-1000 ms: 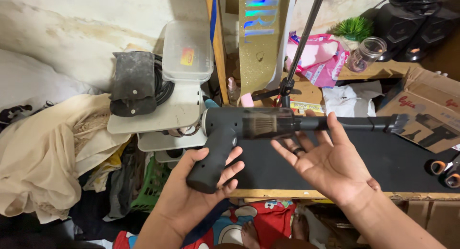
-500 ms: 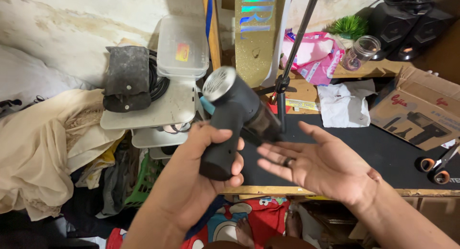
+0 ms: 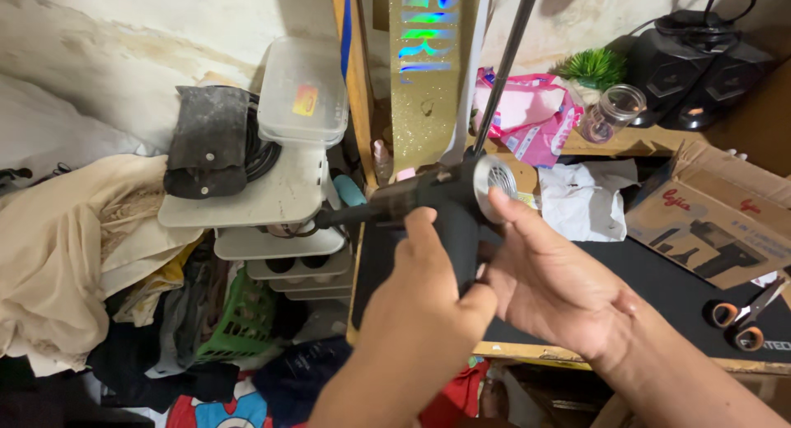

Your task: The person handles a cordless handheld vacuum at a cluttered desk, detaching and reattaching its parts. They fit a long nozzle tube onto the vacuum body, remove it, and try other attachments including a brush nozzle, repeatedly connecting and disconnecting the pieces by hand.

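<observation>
Turned since half a second ago: black handheld blower [image 3: 445,201] now with nozzle toward frame left, rear grille facing right, at frame centre above black desk mat [image 3: 659,288]. Gripped at the handle by left hand [image 3: 424,300], fingers closed; right hand [image 3: 552,284] open, fingertips touching the grille end.

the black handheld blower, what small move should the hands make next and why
Probably settle the right hand onto the body of the black handheld blower. The left hand alone grips the handle, the right hand's fingers only reach up by the round rear grille, and the long nozzle sticks out left over the cluttered white shelves.
</observation>
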Available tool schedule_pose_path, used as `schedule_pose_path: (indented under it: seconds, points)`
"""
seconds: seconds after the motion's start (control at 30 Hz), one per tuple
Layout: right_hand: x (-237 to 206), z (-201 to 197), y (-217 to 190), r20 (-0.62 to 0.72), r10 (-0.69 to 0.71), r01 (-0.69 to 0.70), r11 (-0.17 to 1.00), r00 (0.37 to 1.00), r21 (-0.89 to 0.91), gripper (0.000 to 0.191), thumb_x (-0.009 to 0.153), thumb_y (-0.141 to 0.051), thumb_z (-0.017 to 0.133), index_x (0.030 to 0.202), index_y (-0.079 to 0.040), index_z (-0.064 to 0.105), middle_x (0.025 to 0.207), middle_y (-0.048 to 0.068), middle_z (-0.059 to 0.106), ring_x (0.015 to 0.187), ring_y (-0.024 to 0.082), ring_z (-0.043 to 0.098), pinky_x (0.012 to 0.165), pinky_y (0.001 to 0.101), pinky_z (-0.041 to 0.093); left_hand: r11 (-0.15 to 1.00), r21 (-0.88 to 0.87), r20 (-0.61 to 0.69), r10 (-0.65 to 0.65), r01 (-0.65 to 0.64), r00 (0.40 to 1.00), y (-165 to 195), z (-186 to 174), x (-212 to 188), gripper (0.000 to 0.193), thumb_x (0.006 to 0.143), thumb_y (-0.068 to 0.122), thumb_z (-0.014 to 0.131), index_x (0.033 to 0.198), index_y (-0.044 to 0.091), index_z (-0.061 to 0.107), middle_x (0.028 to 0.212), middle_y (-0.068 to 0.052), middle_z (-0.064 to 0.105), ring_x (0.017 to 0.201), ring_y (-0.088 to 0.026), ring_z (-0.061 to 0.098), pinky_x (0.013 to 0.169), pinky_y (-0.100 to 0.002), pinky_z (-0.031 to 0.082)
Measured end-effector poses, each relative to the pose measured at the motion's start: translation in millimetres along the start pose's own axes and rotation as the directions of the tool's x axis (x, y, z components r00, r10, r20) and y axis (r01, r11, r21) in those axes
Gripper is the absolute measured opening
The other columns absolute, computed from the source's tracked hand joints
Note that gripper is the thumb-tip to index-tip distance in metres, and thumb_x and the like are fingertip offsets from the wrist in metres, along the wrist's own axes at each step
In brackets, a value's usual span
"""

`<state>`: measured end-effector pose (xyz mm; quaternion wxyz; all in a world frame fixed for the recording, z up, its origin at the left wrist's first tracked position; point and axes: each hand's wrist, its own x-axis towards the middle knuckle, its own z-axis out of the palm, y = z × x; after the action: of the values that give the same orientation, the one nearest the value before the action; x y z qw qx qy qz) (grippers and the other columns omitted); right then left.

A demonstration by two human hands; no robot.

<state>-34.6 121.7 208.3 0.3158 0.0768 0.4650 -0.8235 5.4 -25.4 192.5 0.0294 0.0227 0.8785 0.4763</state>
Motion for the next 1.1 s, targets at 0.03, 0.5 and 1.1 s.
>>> schedule_pose_path:
  seconds: [0.03,0.5,1.1]
  points:
    - [-1,-2,-2,-0.024,0.030,-0.029,0.999,0.999,0.025,0.060,0.088,-0.048,0.062,0.136,-0.012,0.057,0.130,0.009,0.065,0.115,0.023,0.065,0.103,0.0421,0.050,0.999,0.000,0.026,-0.033,0.033,0.999,3,8,0,0.087,0.086,0.039,0.068,0.153,0.003,0.026,0.130,-0.027,0.058,0.103,-0.046,0.067,0.084,-0.051,0.056]
    - [-3,-131,-36,-0.474,0.195,-0.268,0.959,0.859,-0.089,0.037,0.084,-0.035,0.066,0.103,-0.004,0.070,0.091,0.011,0.073,0.081,0.024,0.070,0.072,0.0376,0.059,0.915,-0.388,0.385,0.048,0.114,0.922,17,87,28,0.083,0.088,0.045,0.067,0.149,0.000,0.033,0.108,-0.022,0.071,0.102,-0.030,0.071,0.088,-0.038,0.056]
    - [-42,-187,-48,0.007,0.074,-0.072,0.944,0.997,0.321,0.067,0.098,-0.032,0.062,0.148,0.011,0.047,0.115,0.015,0.057,0.087,0.020,0.064,0.091,0.0380,0.057,0.199,-0.913,0.171,-0.606,0.356,0.777,-100,47,106,0.058,0.094,0.052,0.060,0.129,0.007,0.047,0.142,-0.022,0.056,0.124,-0.034,0.064,0.102,-0.049,0.052]
